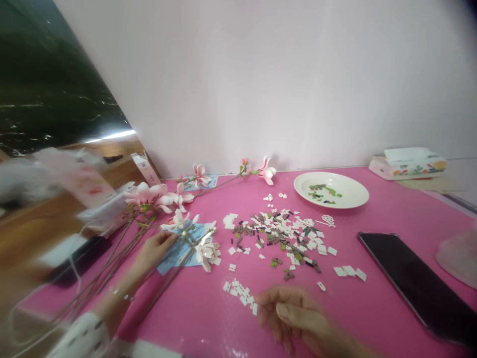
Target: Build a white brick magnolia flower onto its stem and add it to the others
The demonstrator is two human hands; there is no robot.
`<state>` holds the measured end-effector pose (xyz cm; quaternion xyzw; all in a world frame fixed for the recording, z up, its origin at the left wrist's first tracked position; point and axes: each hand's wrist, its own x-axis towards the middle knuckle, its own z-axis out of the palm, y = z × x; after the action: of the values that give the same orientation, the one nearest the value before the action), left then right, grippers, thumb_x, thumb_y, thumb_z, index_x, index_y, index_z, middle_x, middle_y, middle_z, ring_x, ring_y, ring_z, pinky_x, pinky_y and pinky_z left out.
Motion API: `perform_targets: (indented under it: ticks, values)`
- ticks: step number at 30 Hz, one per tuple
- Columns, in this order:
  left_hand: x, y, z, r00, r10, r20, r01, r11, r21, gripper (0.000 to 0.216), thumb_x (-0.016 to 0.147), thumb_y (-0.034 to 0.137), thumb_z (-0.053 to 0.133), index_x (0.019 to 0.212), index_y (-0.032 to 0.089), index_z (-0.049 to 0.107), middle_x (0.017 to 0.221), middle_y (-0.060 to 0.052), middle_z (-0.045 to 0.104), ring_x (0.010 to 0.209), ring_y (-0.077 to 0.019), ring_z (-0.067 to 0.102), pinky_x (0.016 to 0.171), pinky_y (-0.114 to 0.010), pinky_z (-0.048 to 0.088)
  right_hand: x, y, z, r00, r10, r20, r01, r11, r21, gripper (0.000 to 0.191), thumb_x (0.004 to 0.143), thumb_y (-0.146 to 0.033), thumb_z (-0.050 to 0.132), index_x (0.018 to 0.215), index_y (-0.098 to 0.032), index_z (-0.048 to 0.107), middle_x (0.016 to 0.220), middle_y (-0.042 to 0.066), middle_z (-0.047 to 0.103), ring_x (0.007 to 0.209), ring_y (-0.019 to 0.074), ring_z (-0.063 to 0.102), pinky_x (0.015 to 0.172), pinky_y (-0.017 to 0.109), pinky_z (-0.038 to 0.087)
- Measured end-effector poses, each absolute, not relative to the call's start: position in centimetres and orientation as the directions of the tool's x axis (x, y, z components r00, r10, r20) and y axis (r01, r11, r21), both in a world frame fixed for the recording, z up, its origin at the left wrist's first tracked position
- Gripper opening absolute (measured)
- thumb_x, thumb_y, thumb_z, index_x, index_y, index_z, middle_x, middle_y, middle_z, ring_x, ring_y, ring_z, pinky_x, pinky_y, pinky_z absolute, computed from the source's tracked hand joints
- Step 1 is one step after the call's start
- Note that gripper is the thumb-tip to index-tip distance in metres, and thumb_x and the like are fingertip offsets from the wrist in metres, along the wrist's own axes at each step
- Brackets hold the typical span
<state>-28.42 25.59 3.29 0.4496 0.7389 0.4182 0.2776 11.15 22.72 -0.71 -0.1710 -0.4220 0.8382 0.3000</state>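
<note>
Magnolia stems (112, 263) built from small plastic bricks lie fanned across the left of the pink bench (208, 323), their blooms pointing toward the wall. The left hand (154, 253), fingers outstretched and open, rests against a blue paper sheet (177, 256) among the stems. The right hand (294, 315), blurred and loosely curled, may or may not hold something, and sits just beside scattered white bricks (238, 293).

From here I see a hot-pink mat (194, 318), magnolia blooms (147, 195) shading from pink to white, a white sleeve (82, 338) with dark spots, and a tissue box (408, 166) patterned in orange, green and blue.
</note>
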Motion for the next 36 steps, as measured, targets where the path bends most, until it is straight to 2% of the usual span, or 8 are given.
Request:
perform_targets:
  ticks: [3, 8, 12, 14, 17, 21, 28, 36]
  values:
    - [-27.8, 23.9, 4.4, -0.508, 0.853, 0.122, 0.557, 0.217, 0.802, 0.026, 0.083, 0.044, 0.076, 0.083, 0.018, 0.070, 0.078, 0.000, 0.071, 0.075, -0.0230, 0.065, 0.066, -0.032, 0.049, 11.2, 22.6, -0.5, -0.762, 0.646, -0.040, -0.364, -0.478, -0.799, 0.042, 0.082, -0.050, 0.080, 0.105, -0.015, 0.079, 0.085, 0.009, 0.076, 0.056, 0.0083, 0.061, 0.044, 0.014, 0.044]
    - [-24.9, 19.7, 5.3, -0.523, 0.766, 0.374, 0.725, 0.168, 0.668, 0.018, 0.091, 0.041, 0.060, 0.090, 0.023, 0.064, 0.088, -0.007, 0.068, 0.080, -0.0293, 0.062, 0.069, -0.036, 0.045, 11.2, 22.6, 0.0, -0.782, 0.620, -0.059, -0.337, -0.501, -0.797, 0.042, 0.083, -0.050, 0.080, 0.106, -0.015, 0.078, 0.085, 0.008, 0.075, 0.059, 0.0084, 0.062, 0.050, 0.016, 0.047]
    - [-20.9, 16.4, 4.6, -0.248, 0.824, 0.510, 0.835, -0.085, 0.543, 0.005, 0.084, 0.030, 0.067, 0.085, 0.027, 0.070, 0.091, -0.010, 0.073, 0.094, -0.0332, 0.067, 0.084, -0.042, 0.050, 11.0, 22.9, -0.6, -0.807, 0.589, -0.040, -0.320, -0.494, -0.808, 0.048, 0.083, -0.053, 0.079, 0.110, -0.014, 0.075, 0.085, 0.008, 0.073, 0.058, 0.0090, 0.060, 0.049, 0.017, 0.047]
    - [-18.6, 15.5, 3.8, -0.001, 0.849, 0.529, 0.864, -0.265, 0.428, 0.018, 0.090, 0.022, 0.060, 0.102, 0.028, 0.073, 0.099, -0.011, 0.077, 0.098, -0.0324, 0.070, 0.089, -0.045, 0.053, 10.9, 23.0, -1.0, -0.804, 0.594, -0.032, -0.324, -0.482, -0.814, 0.050, 0.083, -0.054, 0.079, 0.111, -0.013, 0.075, 0.084, 0.008, 0.073, 0.057, 0.0085, 0.060, 0.048, 0.017, 0.046]
    - [-15.6, 15.4, 2.4, 0.312, 0.845, 0.435, 0.905, -0.404, 0.136, 0.040, 0.098, 0.033, 0.057, 0.137, 0.027, 0.058, 0.129, -0.015, 0.074, 0.114, -0.0306, 0.071, 0.093, -0.040, 0.059, 10.8, 23.1, -1.0, -0.785, 0.620, -0.022, -0.343, -0.463, -0.817, 0.047, 0.083, -0.053, 0.078, 0.109, -0.014, 0.075, 0.082, 0.007, 0.072, 0.053, 0.0070, 0.058, 0.046, 0.016, 0.044]
    - [-13.6, 17.0, 0.5, 0.403, 0.807, 0.431, 0.914, -0.379, -0.143, 0.062, 0.101, 0.047, 0.049, 0.152, 0.013, 0.040, 0.133, -0.024, 0.071, 0.118, -0.0384, 0.071, 0.091, -0.048, 0.063, 10.9, 23.1, -0.7, -0.772, 0.636, -0.015, -0.352, -0.448, -0.822, 0.045, 0.082, -0.052, 0.079, 0.107, -0.014, 0.076, 0.080, 0.006, 0.071, 0.054, 0.0076, 0.058, 0.046, 0.016, 0.045]
    - [-14.1, 19.0, -2.1, 0.372, 0.869, 0.327, 0.925, -0.317, -0.209, 0.066, 0.096, 0.052, 0.055, 0.147, 0.011, 0.050, 0.146, -0.029, 0.059, 0.127, -0.0460, 0.063, 0.099, -0.061, 0.053, 10.9, 22.9, -1.0, -0.771, 0.636, -0.042, -0.339, -0.466, -0.818, 0.046, 0.082, -0.052, 0.078, 0.107, -0.013, 0.076, 0.081, 0.007, 0.072, 0.054, 0.0081, 0.057, 0.049, 0.018, 0.045]
    - [-12.9, 19.4, -1.0, 0.424, 0.858, 0.289, 0.891, -0.339, -0.303, 0.060, 0.098, 0.053, 0.050, 0.135, 0.008, 0.064, 0.138, -0.028, 0.066, 0.121, -0.0442, 0.068, 0.098, -0.063, 0.052, 10.8, 23.0, -0.6, -0.799, 0.601, -0.019, -0.345, -0.485, -0.803, 0.046, 0.082, -0.052, 0.079, 0.108, -0.014, 0.076, 0.081, 0.005, 0.072, 0.054, 0.0068, 0.057, 0.048, 0.016, 0.043]
